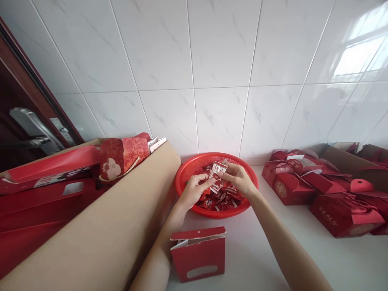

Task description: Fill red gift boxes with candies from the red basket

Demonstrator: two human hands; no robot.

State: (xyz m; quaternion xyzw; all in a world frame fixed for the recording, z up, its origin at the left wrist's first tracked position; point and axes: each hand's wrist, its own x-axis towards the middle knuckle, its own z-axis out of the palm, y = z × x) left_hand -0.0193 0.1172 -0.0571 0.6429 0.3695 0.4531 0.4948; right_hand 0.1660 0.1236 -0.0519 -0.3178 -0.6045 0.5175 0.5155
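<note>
Over a red plastic basket (179, 178) filled with small wrapped candies (226, 199), both of my hands meet at a white and red packet (216, 171). My left hand (195, 189) pinches its lower left side between thumb and fingers. On the right side, my right hand (238, 176) grips the same packet, with its thumb on the front. The packet is tilted, and its print is too small to read. Nearer to me, a red box (200, 256) with an oval cutout stands upright on the white surface (248, 246), its top flap partly raised.
A large cardboard box (100, 218) on the left holds red bags and flat red boxes. Several small red gift boxes (291, 186) with ribbons sit at the right, beside another cardboard box (339, 157). A tiled wall (221, 121) rises behind; a door (18, 101) is at the far left.
</note>
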